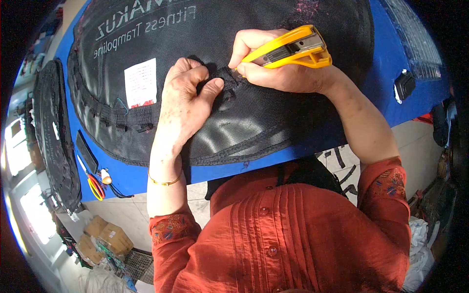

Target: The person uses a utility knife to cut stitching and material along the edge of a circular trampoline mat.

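Note:
A round black mesh trampoline mat [229, 129] with mirrored white lettering lies across the blue table. My right hand [281, 73] grips a yellow utility knife [293, 47], its front end pointing down and left at a bunched piece of black webbing [225, 78]. My left hand [188, 93] is closed on the other side of that webbing, thumb and curled fingers pinching it. The knife's blade tip is mostly hidden by my right fingers. Left of my left hand, a white printed label [140, 83] is fixed to the mat beside short black strap loops [132, 119].
Orange-handled scissors [95, 186], a dark flat phone-like object [86, 151] and a cord lie at the table's left edge. Another folded black mat [53, 132] stands further left. Clear plastic packaging [413, 39] and a small black piece [404, 85] are at right. Cardboard boxes [110, 237] sit on the floor.

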A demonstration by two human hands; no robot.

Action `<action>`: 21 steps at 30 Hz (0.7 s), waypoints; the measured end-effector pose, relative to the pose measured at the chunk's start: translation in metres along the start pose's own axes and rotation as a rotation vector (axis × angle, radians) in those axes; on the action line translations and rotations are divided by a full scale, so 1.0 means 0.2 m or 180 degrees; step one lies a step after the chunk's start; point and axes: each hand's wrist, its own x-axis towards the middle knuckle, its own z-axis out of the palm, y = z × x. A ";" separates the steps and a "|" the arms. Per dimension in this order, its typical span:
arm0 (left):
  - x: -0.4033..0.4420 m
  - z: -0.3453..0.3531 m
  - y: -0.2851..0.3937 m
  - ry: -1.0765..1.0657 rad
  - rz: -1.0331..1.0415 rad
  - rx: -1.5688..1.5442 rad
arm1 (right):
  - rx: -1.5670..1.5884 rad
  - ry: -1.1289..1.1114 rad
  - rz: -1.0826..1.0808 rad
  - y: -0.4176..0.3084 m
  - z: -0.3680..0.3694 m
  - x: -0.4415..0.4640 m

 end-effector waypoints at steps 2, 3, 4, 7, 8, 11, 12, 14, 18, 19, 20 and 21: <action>0.00 0.00 0.00 -0.0003 0.0001 0.0000 | -0.0040 -0.0038 -0.0048 0.00 0.00 0.00; 0.01 0.00 0.01 0.0040 -0.0030 0.0004 | -0.0045 -0.0083 -0.0040 0.00 -0.01 0.00; 0.01 0.00 0.02 0.0082 -0.0060 0.0008 | -0.0050 -0.0127 -0.0031 0.01 -0.01 0.00; 0.00 0.00 0.03 0.0127 -0.0102 -0.0063 | 0.0135 -0.0132 0.0065 0.02 0.00 0.00; 0.00 0.00 0.02 0.0127 -0.0100 -0.0064 | 0.0133 -0.0131 0.0065 0.02 0.00 0.00; 0.01 0.00 0.02 0.0122 -0.0051 -0.0051 | -0.0024 -0.0188 -0.0167 0.03 -0.01 0.00; 0.01 0.01 0.01 0.0130 -0.0049 -0.0077 | 0.0070 -0.0197 -0.0058 0.03 -0.01 0.00; 0.00 0.01 0.01 0.0139 -0.0046 -0.0102 | -0.0404 -0.0276 -0.0425 0.04 -0.01 0.00; 0.01 0.00 0.02 0.0126 -0.0046 -0.0052 | -0.0438 -0.0375 -0.0448 0.02 -0.02 -0.01; 0.01 0.00 0.02 0.0110 -0.0032 -0.0029 | -0.0713 -0.0353 -0.0650 0.03 -0.02 -0.01; 0.01 0.00 0.02 0.0110 -0.0030 -0.0032 | -0.0716 -0.0354 -0.0648 0.03 -0.02 -0.01; 0.01 0.00 0.02 0.0120 -0.0027 -0.0032 | -0.0405 -0.0271 -0.0424 0.03 -0.01 -0.01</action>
